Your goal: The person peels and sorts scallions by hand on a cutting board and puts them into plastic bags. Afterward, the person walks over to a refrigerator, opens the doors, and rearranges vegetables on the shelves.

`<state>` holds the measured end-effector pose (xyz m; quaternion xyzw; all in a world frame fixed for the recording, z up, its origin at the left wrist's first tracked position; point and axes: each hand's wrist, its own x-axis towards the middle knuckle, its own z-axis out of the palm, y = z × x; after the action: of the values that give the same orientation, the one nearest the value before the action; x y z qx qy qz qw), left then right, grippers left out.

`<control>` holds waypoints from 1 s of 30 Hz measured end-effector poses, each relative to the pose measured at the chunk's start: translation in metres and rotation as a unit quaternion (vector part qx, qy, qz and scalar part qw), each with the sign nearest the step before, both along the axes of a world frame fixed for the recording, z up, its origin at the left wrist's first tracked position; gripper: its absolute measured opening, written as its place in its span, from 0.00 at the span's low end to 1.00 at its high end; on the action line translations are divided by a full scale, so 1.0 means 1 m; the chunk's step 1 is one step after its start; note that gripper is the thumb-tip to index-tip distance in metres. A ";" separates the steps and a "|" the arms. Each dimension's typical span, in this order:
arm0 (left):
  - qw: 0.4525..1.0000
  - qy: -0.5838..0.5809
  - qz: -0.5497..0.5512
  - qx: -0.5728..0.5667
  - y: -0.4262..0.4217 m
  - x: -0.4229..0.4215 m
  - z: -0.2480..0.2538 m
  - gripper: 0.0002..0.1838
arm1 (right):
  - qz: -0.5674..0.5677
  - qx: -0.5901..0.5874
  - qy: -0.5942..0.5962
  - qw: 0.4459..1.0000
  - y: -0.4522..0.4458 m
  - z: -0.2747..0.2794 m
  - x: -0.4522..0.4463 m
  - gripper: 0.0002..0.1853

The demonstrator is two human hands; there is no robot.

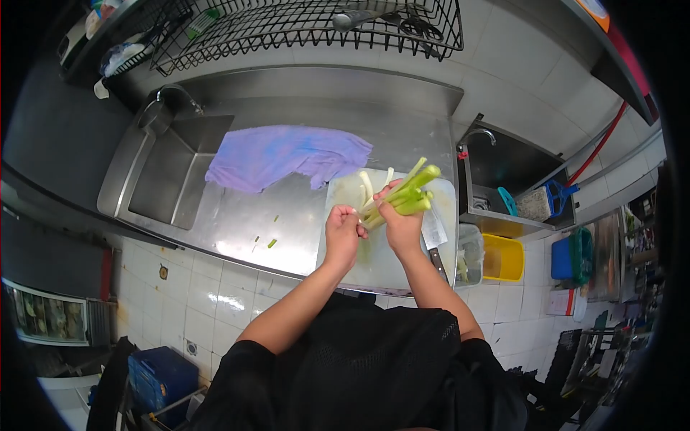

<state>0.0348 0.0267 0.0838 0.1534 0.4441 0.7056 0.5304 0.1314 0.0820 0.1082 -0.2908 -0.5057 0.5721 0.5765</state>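
My right hand (401, 220) is wrapped round a bunch of pale green celery stalks (413, 192), whose thick ends point up and to the right. Close by on the left, my left hand (345, 228) has its fingers pinched together at the lower end of the bunch; what they hold is too small to make out. Both hands are over a white cutting board (334, 258). Pale stalk pieces (366, 185) lie on the board behind the hands. A knife with a wide blade (434, 233) and dark handle rests at the board's right side.
A purple cloth (280, 154) lies on the steel counter (230, 223), with small green scraps (272, 243) nearer its front edge. One sink (172, 179) is at the left, another (510, 165) at the right. A yellow bin (503, 257) stands below right. A wire rack (287, 32) hangs above.
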 end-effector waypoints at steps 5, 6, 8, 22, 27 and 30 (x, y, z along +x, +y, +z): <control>0.993 0.100 -0.063 0.012 -0.003 0.000 -0.001 0.03 | 0.075 -0.075 -0.058 0.993 0.002 0.004 -0.007 0.20; 0.993 0.106 -0.054 0.012 -0.002 0.001 0.000 0.03 | 0.118 -0.123 -0.076 0.982 0.000 0.005 -0.009 0.21; 0.992 0.114 -0.047 0.015 -0.003 0.000 0.001 0.03 | 0.113 -0.108 -0.073 0.985 -0.002 -0.011 -0.011 0.23; 0.983 0.177 -0.056 0.004 -0.020 -0.007 -0.010 0.02 | 0.147 0.154 -0.364 0.907 0.006 0.028 0.003 0.07; 0.981 0.186 -0.055 0.010 -0.027 -0.006 -0.011 0.03 | 0.064 0.400 -0.466 0.787 0.007 0.018 -0.002 0.13; 0.982 0.185 -0.049 0.010 -0.026 -0.008 -0.005 0.03 | 0.081 0.402 -0.489 0.770 0.002 0.010 0.001 0.16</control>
<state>0.0271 0.0010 0.0787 0.3080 0.5192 0.6428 0.4715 0.1321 0.0844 0.1177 -0.2306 -0.9250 0.1412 0.2669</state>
